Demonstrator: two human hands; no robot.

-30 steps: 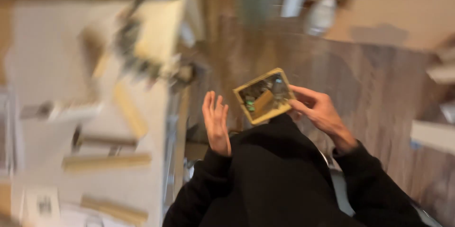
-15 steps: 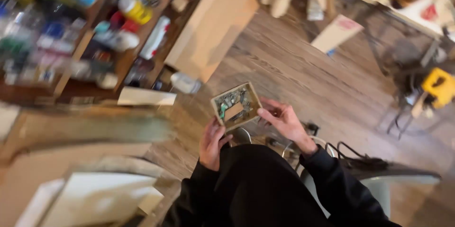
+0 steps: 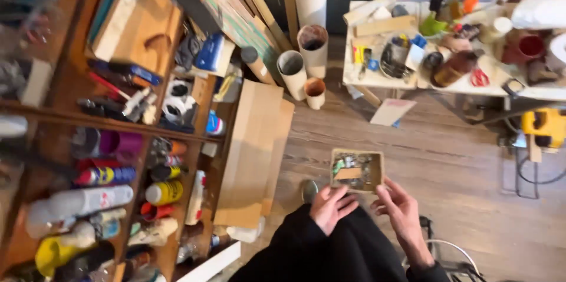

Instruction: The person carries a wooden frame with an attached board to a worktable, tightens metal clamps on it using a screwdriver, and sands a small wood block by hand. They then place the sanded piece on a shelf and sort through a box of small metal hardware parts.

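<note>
1. A cluttered workshop: wooden floor [image 3: 448,158], shelves of spray cans [image 3: 118,193] on the left, cardboard tubes [image 3: 303,40] ahead.
2. Both hands carry a small open cardboard box [image 3: 357,170] of small hardware at waist height.
3. The left hand [image 3: 332,206] supports its near edge; the right hand [image 3: 400,208] clasps its right corner.
4. The box is held in the air, not set down anywhere.

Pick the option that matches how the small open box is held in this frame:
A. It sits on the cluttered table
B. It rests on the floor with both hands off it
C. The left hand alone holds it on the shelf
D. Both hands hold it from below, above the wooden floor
D: the left hand and right hand both grip the lower edge of the small cardboard box, over the wooden floor.
</note>
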